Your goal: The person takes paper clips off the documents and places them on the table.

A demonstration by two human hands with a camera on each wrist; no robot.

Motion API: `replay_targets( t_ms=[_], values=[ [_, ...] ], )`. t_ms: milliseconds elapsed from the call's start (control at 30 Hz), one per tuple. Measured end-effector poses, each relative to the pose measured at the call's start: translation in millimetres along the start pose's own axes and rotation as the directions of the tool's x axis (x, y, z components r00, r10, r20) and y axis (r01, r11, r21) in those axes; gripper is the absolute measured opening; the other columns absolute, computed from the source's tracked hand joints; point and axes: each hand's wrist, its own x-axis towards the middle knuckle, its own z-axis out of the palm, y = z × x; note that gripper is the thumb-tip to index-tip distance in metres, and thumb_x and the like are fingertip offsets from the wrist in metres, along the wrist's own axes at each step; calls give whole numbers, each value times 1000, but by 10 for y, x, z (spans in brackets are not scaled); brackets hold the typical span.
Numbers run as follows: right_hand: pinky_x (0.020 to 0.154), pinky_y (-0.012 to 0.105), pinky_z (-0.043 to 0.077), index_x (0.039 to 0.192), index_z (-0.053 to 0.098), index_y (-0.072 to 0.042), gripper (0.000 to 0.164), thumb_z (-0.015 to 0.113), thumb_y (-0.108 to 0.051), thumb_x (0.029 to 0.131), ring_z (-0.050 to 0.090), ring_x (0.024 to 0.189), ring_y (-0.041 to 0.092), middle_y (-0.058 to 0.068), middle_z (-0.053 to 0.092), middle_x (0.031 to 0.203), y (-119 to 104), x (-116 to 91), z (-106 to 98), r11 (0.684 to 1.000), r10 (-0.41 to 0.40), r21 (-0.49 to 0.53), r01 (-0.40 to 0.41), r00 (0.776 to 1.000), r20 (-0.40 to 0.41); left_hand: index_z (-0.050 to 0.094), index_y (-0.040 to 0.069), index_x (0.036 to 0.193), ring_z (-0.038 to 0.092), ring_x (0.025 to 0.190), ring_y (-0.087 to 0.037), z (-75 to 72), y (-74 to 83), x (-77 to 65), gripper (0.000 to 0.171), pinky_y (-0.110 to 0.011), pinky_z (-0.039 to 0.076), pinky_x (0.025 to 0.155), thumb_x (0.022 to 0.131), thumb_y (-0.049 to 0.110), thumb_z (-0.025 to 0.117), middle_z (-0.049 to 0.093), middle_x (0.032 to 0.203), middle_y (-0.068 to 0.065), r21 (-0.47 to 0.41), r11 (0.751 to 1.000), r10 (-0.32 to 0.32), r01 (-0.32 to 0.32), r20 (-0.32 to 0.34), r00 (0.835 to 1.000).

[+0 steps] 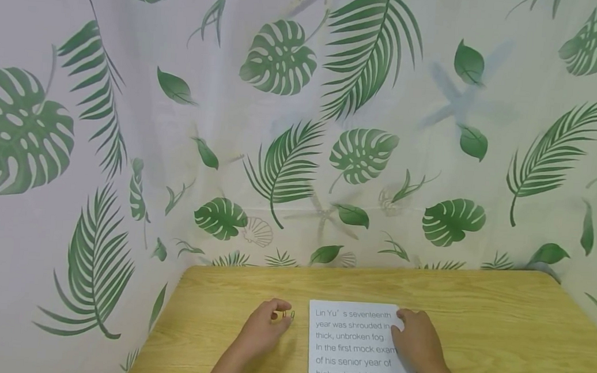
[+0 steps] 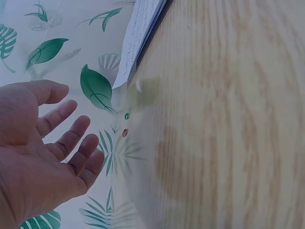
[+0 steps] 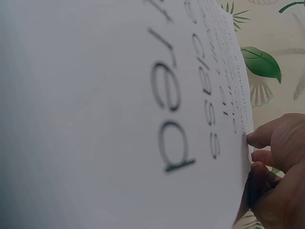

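Two small paper clips lie on the table to the left of a stack of printed paper (image 1: 354,352): a red paper clip (image 2: 125,132) and a green paper clip (image 2: 127,116). My left hand (image 1: 266,327) is beside them with its fingers loosely bent. In the left wrist view, nothing is between those fingers. On the other side, my right hand (image 1: 419,340) pinches the right edge of the paper near its top corner. The right wrist view shows the fingertips at that edge, with the rest of the fingers partly hidden.
The wooden table (image 1: 517,335) stretches out under the paper. A white curtain (image 1: 303,112) printed with green leaves hangs behind the table's far edge and along the left side.
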Motion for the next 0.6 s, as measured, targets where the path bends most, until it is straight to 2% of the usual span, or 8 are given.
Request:
replay_targets(
  t_ms=[167,400,500,600],
  values=[
    [92,55,60,143,60,12,50,69,-14,101,69,99,33,30,66,119,-1,11,-5,1000,9,-7,-9,1000,21,67,9,138,60,134,-42,11,-6,8,35,-64,53,108,107,26,67,64,144,-16,8,1000,4,-4,-11,1000],
    [100,61,57,148,53,13,53,62,-16,105,68,112,46,35,64,127,-30,27,-79,1000,18,-6,-18,999,45,66,9,139,62,128,-39,31,27,-6,37,-62,56,103,106,26,68,65,141,-14,55,998,24,-22,-31,999],
    [98,61,57,149,50,13,53,60,-16,106,69,110,45,34,65,125,-32,27,-117,1000,21,20,-22,998,59,62,9,144,61,126,-39,40,51,-27,43,-62,56,101,104,24,70,65,142,-15,92,995,40,-35,-55,998],
    [89,58,59,148,52,12,53,61,-18,106,69,100,38,32,65,120,-34,13,-195,999,-4,36,0,996,94,55,8,150,60,127,-39,50,88,-40,52,-64,53,104,102,22,72,63,143,-16,144,988,70,-55,-96,993]
  ],
)
